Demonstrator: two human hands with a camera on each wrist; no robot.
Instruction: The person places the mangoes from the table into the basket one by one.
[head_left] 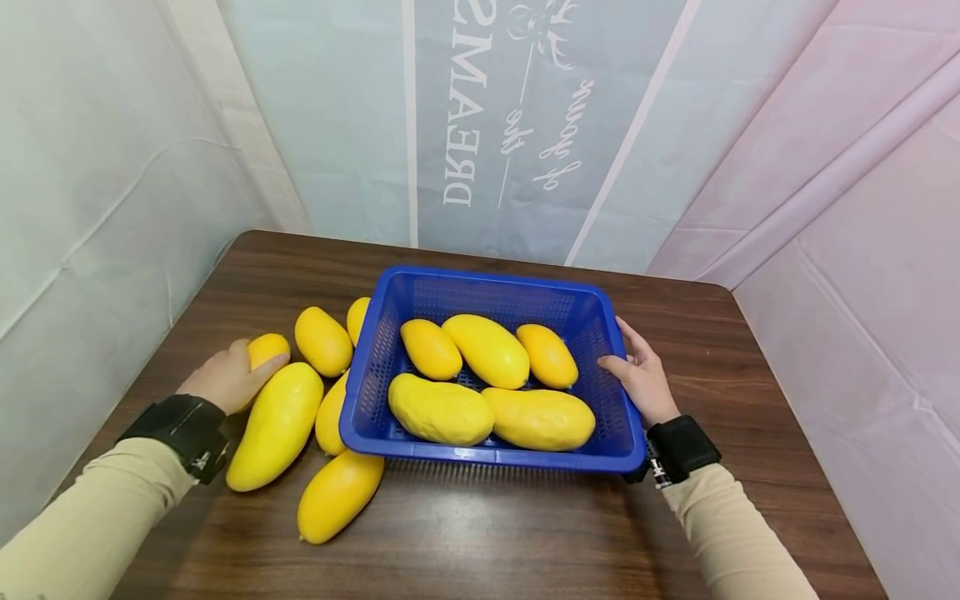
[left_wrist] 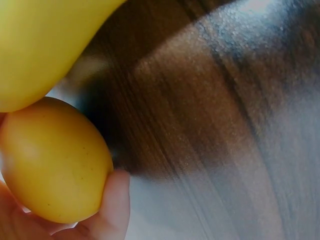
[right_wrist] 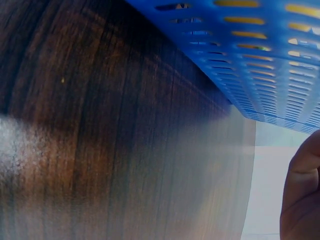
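Observation:
At the left of the head view my left hand (head_left: 228, 377) grips a small yellow mango (head_left: 267, 350). The left wrist view shows fingers around the same mango (left_wrist: 57, 160), beside a larger one (left_wrist: 40, 45). My right hand (head_left: 647, 379) holds the right rim of a blue plastic basket (head_left: 495, 455), thumb over the inner side. Inside the basket lie several yellow mangoes (head_left: 486, 350), large and small. From the right wrist, the basket's slotted side (right_wrist: 260, 60) and part of the hand (right_wrist: 302, 195) show.
Several loose mangoes lie left of the basket, among them a long one (head_left: 276, 425), an oval one (head_left: 324, 342) and one near the front (head_left: 341, 496). The basket partly hides others. Beneath is a dark wooden table (head_left: 480, 533), with a printed curtain (head_left: 337, 125) behind.

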